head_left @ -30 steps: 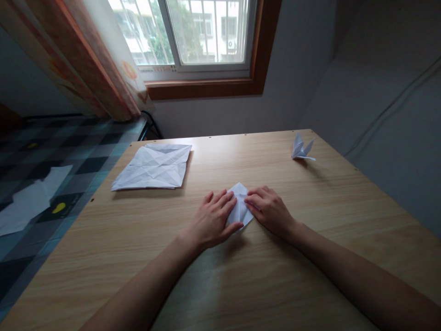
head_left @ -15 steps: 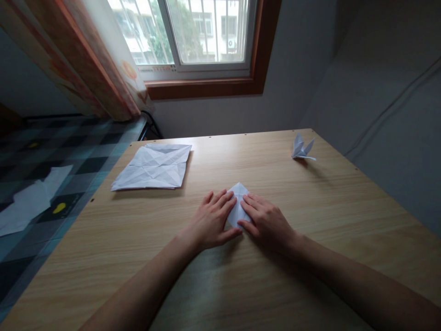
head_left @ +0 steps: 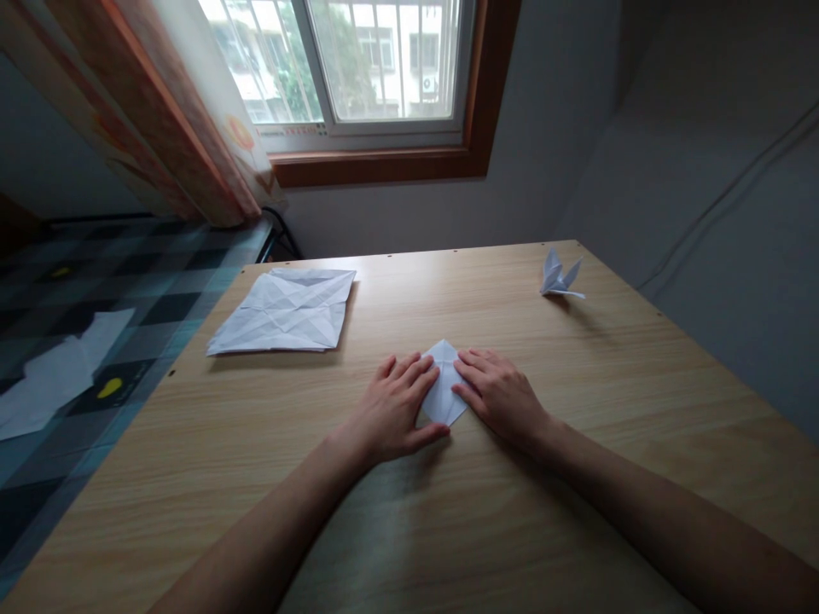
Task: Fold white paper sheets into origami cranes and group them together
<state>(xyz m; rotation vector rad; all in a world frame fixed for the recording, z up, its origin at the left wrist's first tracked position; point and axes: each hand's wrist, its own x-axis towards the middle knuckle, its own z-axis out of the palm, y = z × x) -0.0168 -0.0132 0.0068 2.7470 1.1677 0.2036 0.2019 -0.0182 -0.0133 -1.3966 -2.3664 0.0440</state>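
A small white folded paper (head_left: 445, 394) lies on the wooden table, shaped like a diamond with creases across it. My left hand (head_left: 400, 408) rests flat on its left side, fingers stretched out and the thumb near the bottom corner. From the right, my right hand (head_left: 502, 394) lays its extended fingertips on the paper's right edge. The fingers of both hands cover parts of the side corners. At the far right of the table stands a folded paper crane (head_left: 558, 277).
Creased white paper sheets (head_left: 285, 311) lie stacked at the table's (head_left: 397, 537) far left. Left of the table, a checked cloth (head_left: 172, 311) bears more white paper (head_left: 60, 375). Beyond are a window (head_left: 390, 68), a curtain (head_left: 185, 111) and a wall cable (head_left: 723, 205).
My right hand has slid slightly right and away from the paper's middle, uncovering more of its lower right side. My left hand and the paper look unmoved.
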